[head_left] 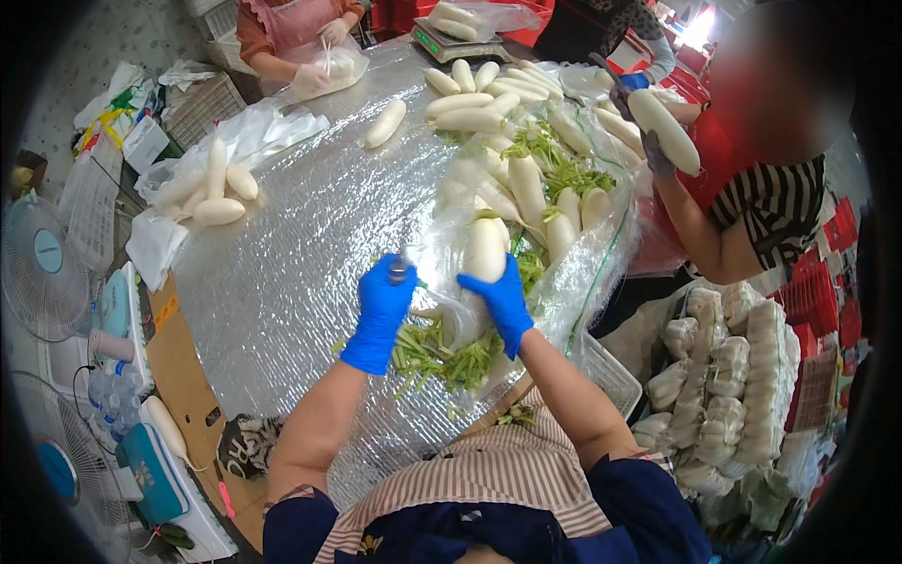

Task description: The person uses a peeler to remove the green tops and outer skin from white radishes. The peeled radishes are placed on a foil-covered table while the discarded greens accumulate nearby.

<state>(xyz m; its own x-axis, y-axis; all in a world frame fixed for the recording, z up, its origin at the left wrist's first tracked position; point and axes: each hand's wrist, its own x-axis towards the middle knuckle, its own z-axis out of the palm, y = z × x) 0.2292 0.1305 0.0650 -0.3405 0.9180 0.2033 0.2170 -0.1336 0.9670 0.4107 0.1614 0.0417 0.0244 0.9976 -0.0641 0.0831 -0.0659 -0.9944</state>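
My right hand [499,296], in a blue glove, grips a white daikon radish [486,248] that points away from me with a cut green top. In my blue-gloved left hand [384,307] is a small metal tool [398,270]; the fist hides most of it, so its kind cannot be told. Cut daikon leaves [444,356] lie on the table between my wrists. Beyond my right hand, more daikons [528,187] with trimmed green stems rest in an opened clear plastic sack [606,247].
Silver foil sheeting [296,282] covers the table. Peeled-looking daikons [465,106] are grouped at the far side near a digital scale [458,46]; others lie left by plastic bags [275,127]. Co-workers stand across and right, one holding a daikon [662,130]. Bagged daikons [726,381] are stacked right.
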